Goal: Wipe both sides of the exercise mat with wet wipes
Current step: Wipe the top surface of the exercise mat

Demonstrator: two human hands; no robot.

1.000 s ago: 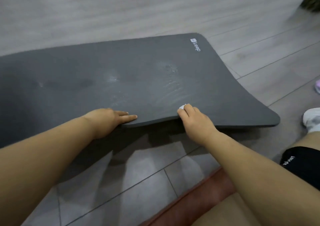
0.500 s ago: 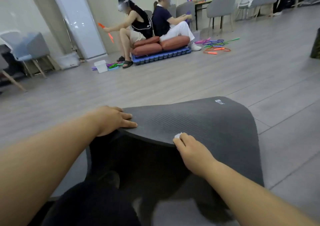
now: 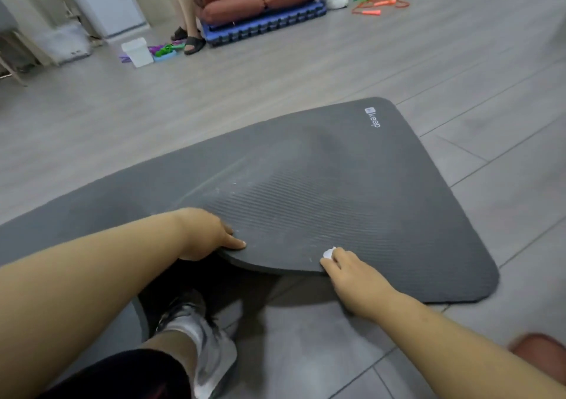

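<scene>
Lowered since before, the mat is laid on the floor, long left to right, dark grey and ribbed. Its raised near edge is gripped by the left hand and the right hand, with a wipe.

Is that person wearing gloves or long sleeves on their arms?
No. Both forearms are bare, with no sleeves in view. The left grip and the right grip wear no gloves, and no ring, watch or bracelet shows.
</scene>
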